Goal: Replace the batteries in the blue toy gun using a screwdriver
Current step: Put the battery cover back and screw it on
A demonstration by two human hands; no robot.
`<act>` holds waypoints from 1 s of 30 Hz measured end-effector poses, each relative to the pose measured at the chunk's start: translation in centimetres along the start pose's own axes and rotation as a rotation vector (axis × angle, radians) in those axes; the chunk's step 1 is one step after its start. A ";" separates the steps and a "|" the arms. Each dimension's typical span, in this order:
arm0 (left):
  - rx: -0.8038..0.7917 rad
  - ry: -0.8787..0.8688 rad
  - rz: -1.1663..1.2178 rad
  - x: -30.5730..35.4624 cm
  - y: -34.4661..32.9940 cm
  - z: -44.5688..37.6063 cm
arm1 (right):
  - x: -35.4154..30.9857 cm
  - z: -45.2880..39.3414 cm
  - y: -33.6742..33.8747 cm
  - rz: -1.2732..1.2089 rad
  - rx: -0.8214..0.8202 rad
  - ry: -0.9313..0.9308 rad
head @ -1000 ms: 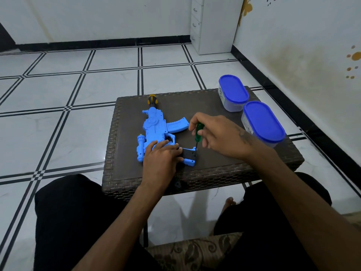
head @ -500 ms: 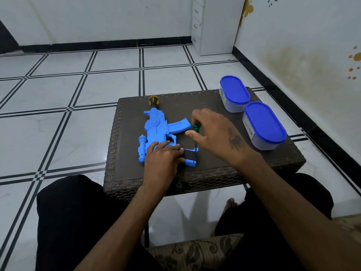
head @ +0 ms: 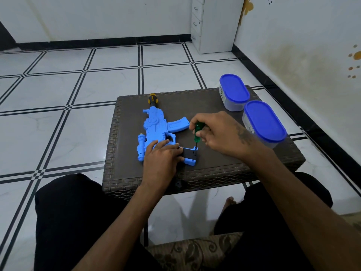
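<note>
Head view: right hand [head: 220,134] fingers pinch green screwdriver [head: 198,132], tip at stock; left hand [head: 161,159] presses blue toy gun [head: 156,132] flat on surface; light, stiff plastic, prob. skids w/o pinning.

A dark woven worktop [head: 214,169] stands on white tiled floor [head: 58,124]. On it lie a blue toy gun [head: 154,130] and two blue-lidded tubs [head: 234,92], [head: 263,122].

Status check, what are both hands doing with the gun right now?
Left hand pressing gun down. Right hand gripping screwdriver, tip at stock. Nothing blocking.
</note>
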State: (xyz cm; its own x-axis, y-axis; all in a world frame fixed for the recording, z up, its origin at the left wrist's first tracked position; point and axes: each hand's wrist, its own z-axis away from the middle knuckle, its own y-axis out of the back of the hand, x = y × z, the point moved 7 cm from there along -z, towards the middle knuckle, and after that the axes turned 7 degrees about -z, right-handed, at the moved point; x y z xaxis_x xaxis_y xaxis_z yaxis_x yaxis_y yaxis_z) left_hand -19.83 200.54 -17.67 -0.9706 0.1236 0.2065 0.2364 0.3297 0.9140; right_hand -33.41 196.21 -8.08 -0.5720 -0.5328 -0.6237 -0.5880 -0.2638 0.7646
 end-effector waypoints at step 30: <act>0.037 -0.030 -0.006 0.0 -0.2 0.0 | 0.0 0.4 -0.8 -0.041 0.031 0.023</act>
State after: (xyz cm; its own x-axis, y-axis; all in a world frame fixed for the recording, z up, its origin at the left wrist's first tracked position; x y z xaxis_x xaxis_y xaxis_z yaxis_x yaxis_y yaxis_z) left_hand -19.85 200.43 -17.84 -0.9705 0.1488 0.1898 0.2323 0.3653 0.9015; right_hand -33.18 196.76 -8.79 -0.5339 -0.5405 -0.6502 -0.6285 -0.2608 0.7328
